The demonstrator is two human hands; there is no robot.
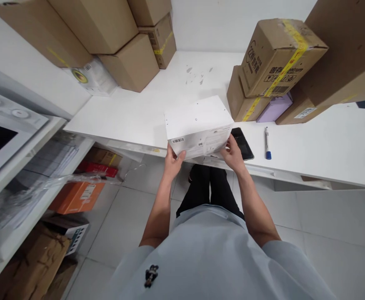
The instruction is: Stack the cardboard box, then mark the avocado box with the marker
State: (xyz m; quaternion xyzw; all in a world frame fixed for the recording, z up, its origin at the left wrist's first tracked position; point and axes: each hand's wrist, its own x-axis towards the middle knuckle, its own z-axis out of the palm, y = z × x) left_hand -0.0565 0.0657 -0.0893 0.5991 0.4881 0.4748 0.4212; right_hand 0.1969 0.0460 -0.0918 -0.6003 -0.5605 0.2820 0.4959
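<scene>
A white carton (198,125) with a barcode label and small print on its near face is held at the front edge of the white counter (326,141). My left hand (173,159) grips its lower left corner, thumb over the near face. My right hand (232,153) clasps its lower right edge with fingers curled under. A black phone (243,143) lies on the counter just right of the carton, next to my right hand.
A blue-capped marker (266,143) lies right of the phone. Brown cartons (276,58) and a purple box (274,109) are stacked at the right, more brown cartons (132,62) at the back left. Left shelving holds an orange box (76,196) and cardboard below.
</scene>
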